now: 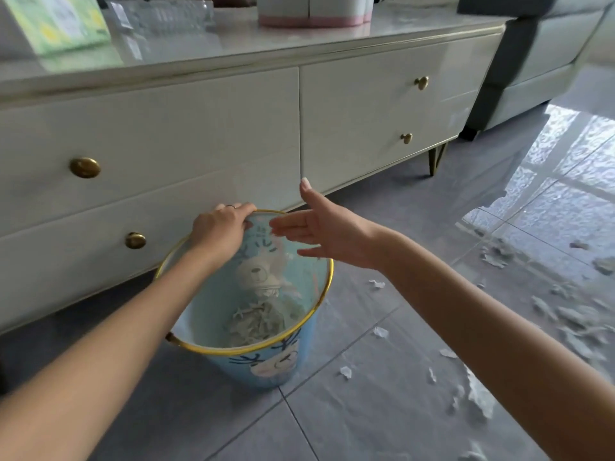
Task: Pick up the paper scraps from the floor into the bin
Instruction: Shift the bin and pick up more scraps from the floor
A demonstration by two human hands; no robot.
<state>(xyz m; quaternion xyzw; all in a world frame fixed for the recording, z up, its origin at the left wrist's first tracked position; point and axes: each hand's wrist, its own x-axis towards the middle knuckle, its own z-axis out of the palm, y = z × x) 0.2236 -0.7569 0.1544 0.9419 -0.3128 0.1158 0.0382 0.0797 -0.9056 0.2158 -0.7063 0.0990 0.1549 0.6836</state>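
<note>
A white drawer cabinet with four brass knobs runs just beyond the fingertips of both hands. On the grey tiled floor stands one pale blue bin with a gold rim, upright, its long axis vertical and its mouth facing up. The left hand curls its fingers over the far rim and grips it. The right hand hovers above the mouth, fingers straight and spread, holding nothing. Below those fingers, paper scraps lie heaped in the bin's bottom. Loose scraps lie on the floor back past the right wrist: five small separate ones, then a blurred scatter I cannot count.
</note>
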